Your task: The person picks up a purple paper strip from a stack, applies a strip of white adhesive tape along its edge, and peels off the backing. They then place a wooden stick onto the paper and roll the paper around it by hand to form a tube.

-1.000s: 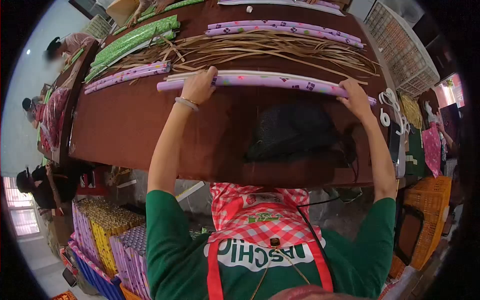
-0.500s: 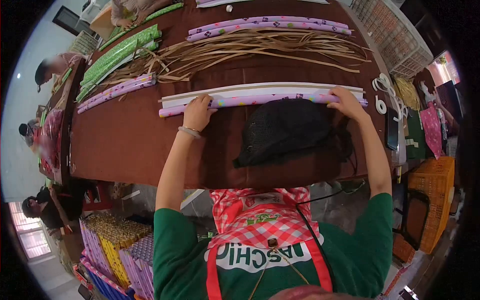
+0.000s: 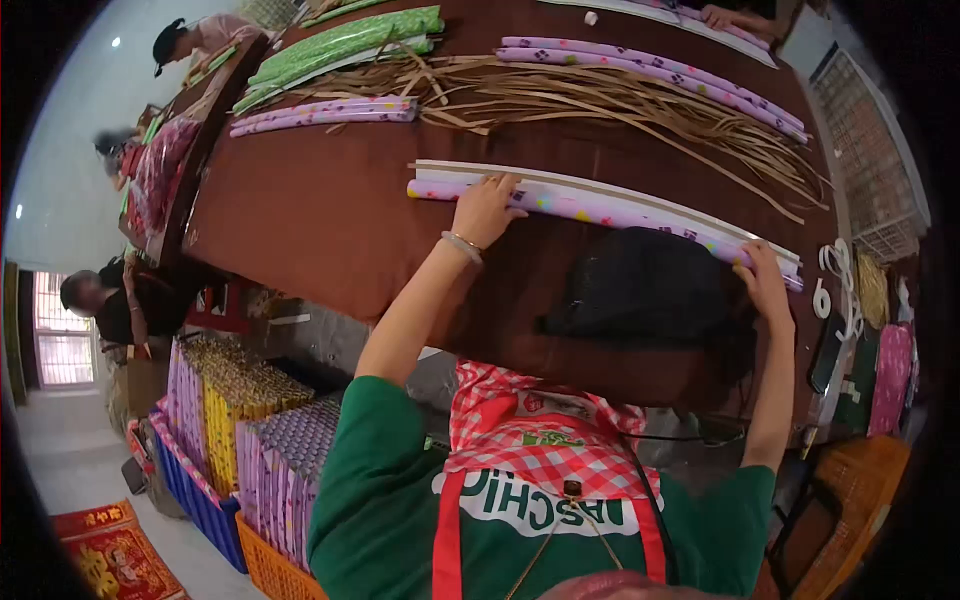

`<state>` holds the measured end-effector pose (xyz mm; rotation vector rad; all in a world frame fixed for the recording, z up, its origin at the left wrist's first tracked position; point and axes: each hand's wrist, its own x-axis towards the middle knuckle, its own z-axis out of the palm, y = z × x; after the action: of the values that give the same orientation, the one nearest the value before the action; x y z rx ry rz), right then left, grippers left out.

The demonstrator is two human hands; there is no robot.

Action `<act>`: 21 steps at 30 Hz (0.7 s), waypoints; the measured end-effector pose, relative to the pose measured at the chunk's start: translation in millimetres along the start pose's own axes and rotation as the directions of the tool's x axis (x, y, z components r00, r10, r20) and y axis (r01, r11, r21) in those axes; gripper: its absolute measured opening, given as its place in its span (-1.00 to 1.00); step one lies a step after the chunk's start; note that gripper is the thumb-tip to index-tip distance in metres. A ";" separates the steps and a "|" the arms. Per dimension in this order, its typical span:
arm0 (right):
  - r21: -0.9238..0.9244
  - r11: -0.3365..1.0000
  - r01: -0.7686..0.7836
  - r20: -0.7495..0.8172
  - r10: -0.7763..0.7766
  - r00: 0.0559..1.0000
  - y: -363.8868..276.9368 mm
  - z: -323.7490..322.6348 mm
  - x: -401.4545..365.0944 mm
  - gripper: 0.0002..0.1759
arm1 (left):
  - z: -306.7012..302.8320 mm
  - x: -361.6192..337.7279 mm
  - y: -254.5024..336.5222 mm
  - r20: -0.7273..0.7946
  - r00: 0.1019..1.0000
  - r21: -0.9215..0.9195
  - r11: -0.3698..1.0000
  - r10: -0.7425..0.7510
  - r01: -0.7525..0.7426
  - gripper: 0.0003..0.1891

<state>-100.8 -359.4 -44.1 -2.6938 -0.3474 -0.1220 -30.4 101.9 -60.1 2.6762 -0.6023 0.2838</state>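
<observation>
A purple patterned roll of wrapping paper (image 3: 575, 208) lies across the table, with a strip of its white underside (image 3: 625, 197) and a brown edge showing along the far side. My left hand (image 3: 487, 208), a bracelet at its wrist, is closed over the roll near its left end. Near the right end, my right hand (image 3: 766, 278) grips the same roll with bent fingers. Just on the near side of the roll, between my forearms, sits a black mesh cap-like item (image 3: 645, 290).
Brown paper strips (image 3: 620, 105) lie beyond the roll, beside purple rolls (image 3: 660, 80) and green rolls (image 3: 345, 50). White tape rings (image 3: 822, 300) and a phone (image 3: 828, 352) lie at the right edge. Bundled rolls fill a blue crate (image 3: 205, 500). Other people work nearby.
The camera view has turned, shifting the table and roll rightward in the picture and tilting them. Both hands stay on the roll. Another person's hand now shows at the far right.
</observation>
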 end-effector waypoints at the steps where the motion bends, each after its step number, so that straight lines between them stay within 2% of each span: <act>1: 0.025 0.999 -0.041 0.005 0.041 0.999 -1.6 0.2 0.1 -0.64 | 2.9 -0.7 -4.1 -0.034 0.998 -0.025 0.998 0.049 -0.050 -0.54; 5: 0.024 0.995 -0.098 0.060 0.096 0.994 -3.2 1.6 -1.2 -0.61 | 4.1 -1.1 0.3 -0.049 0.996 0.031 0.997 0.076 -0.075 -0.61; 7: -0.058 0.997 -0.043 -0.086 0.038 0.996 -6.5 4.8 -4.4 -0.57 | 5.5 -1.1 -0.4 -0.076 0.995 -0.004 0.998 0.062 -0.063 -0.66; 8: 0.019 0.998 -0.056 -0.054 0.057 0.997 -10.0 -0.5 -3.7 -0.56 | 4.3 -2.3 -0.1 -0.084 0.994 0.001 0.997 0.074 -0.074 -0.69; 10: -0.022 0.993 -0.116 -0.025 0.115 0.993 -7.3 2.0 -5.0 -0.59 | 4.4 -3.1 1.6 -0.066 0.996 -0.030 0.998 0.055 -0.057 -0.70; 11: 0.009 0.996 -0.092 -0.043 0.092 0.995 -1.7 5.9 -6.2 -0.61 | 5.9 -5.1 0.1 -0.024 1.000 0.004 1.000 0.011 -0.011 -0.70; 12: 0.035 0.997 -0.071 -0.066 0.073 0.995 4.0 9.3 -7.0 -0.62 | 7.5 -4.9 -1.0 -0.060 0.997 0.007 0.998 0.057 -0.056 -0.70; 13: 0.070 0.985 -0.157 -0.074 0.162 0.984 0.3 10.4 -7.7 -0.63 | 2.9 -4.4 2.7 -0.049 0.994 -0.002 0.995 0.100 -0.100 -0.70; 14: -0.005 0.998 -0.068 -0.154 0.066 0.986 -0.6 11.9 -9.2 -0.65 | 4.2 -6.5 2.8 -0.037 0.997 0.006 0.998 0.066 -0.066 -0.71; 16: 0.030 0.994 -0.105 -0.195 0.109 0.975 -6.4 13.8 -10.7 -0.65 | 5.1 -8.9 0.2 -0.047 0.993 -0.001 0.994 0.105 -0.106 -0.70; 18: 0.070 0.994 -0.080 -0.238 0.095 0.967 -5.7 19.3 -12.9 -0.66 | 9.7 -11.9 -3.1 -0.055 0.993 0.017 0.994 0.107 -0.107 -0.66; 21: 0.037 0.995 -0.089 -0.290 0.096 0.952 -5.9 23.5 -15.0 -0.65 | 12.1 -15.2 -4.3 -0.090 0.985 0.028 0.989 0.147 -0.145 -0.65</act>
<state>-116.1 -347.8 -65.2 -2.6122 -0.1305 -0.4786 -40.6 106.2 -76.7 2.6261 -0.7714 0.4537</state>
